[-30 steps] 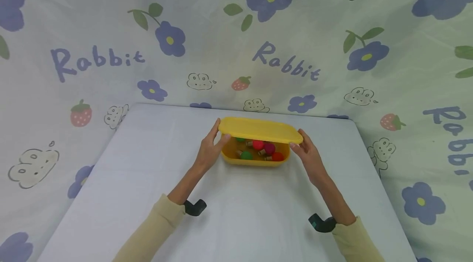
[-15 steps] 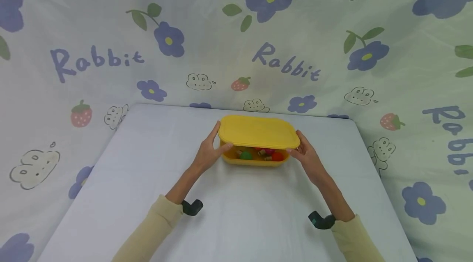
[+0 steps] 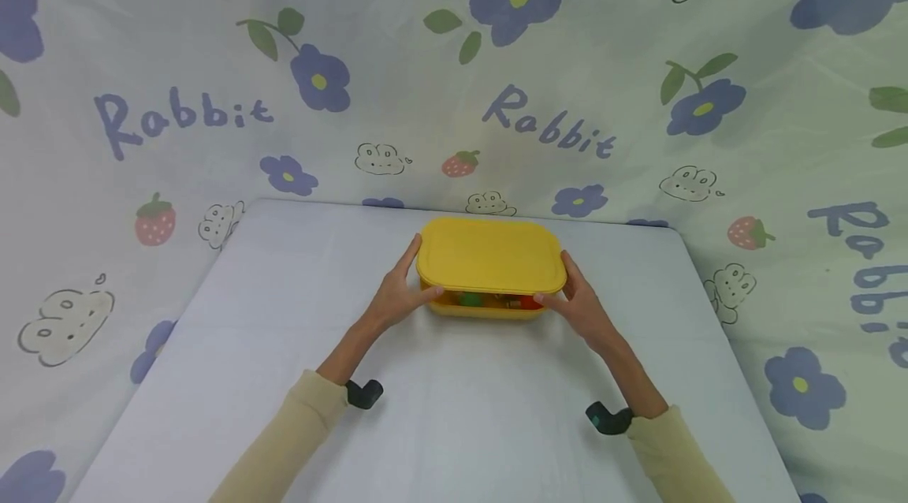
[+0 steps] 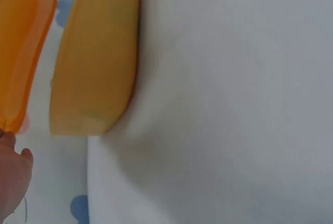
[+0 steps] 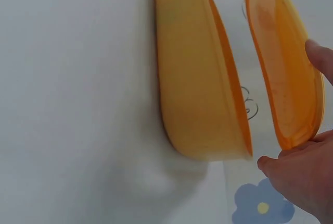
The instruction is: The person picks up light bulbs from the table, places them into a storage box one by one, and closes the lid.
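A yellow plastic lid (image 3: 491, 255) is held level with both hands just over a yellow oblong box (image 3: 489, 314). My left hand (image 3: 394, 299) grips the lid's left end, thumb at the front corner. At the opposite end my right hand (image 3: 585, 309) pinches the lid's edge. In the right wrist view a gap separates the lid (image 5: 283, 73) from the box rim (image 5: 229, 78). Through the front opening show a green round piece (image 3: 471, 299) and a red round piece (image 3: 528, 303) with a brownish stub; the lid hides the other contents.
The box stands on a white-covered table (image 3: 454, 408), near its far edge. Behind and beside the table hangs a printed cloth (image 3: 397, 54) with flowers and rabbits. A black wrist camera (image 3: 365, 394) sits on the left wrist, another black camera (image 3: 608, 418) on the right.
Both hands have lowered the lid and brought it forward over the box, its right end shifting left. Most of the coloured round pieces seen earlier are now covered.
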Motion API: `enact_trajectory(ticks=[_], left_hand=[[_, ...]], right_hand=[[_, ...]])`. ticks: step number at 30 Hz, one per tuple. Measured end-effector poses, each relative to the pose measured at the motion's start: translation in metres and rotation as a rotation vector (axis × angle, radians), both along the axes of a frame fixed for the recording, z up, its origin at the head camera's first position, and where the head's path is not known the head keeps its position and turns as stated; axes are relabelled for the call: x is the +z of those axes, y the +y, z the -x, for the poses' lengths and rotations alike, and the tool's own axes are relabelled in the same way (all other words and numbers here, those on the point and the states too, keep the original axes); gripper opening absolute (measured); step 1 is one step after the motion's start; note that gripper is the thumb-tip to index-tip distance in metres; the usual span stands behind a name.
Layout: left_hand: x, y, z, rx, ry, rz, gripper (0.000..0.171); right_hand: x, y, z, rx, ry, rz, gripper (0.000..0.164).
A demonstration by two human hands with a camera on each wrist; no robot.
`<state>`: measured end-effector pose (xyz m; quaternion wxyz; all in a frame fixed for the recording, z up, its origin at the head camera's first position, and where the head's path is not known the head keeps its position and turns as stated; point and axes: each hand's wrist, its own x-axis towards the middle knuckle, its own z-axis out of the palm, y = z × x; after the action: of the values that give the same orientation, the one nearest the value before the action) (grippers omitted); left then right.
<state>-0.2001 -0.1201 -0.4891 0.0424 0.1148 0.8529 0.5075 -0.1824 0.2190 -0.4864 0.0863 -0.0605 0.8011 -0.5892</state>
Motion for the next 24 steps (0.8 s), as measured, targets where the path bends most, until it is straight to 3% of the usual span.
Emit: enact_trajectory(ticks=[14, 24], left_hand=[[-0.023, -0.005, 0.008, -0.030, -0.023, 0.063, 0.114], [-0.036, -0.006, 0.004, -0.056, 0.000, 0.090, 0.116]], right_hand=[[-0.023, -0.004, 0.002, 0.004, -0.023, -0.076, 0.104], [0.003, -0.015, -0.016, 0.023, -0.028, -0.137, 0.099]])
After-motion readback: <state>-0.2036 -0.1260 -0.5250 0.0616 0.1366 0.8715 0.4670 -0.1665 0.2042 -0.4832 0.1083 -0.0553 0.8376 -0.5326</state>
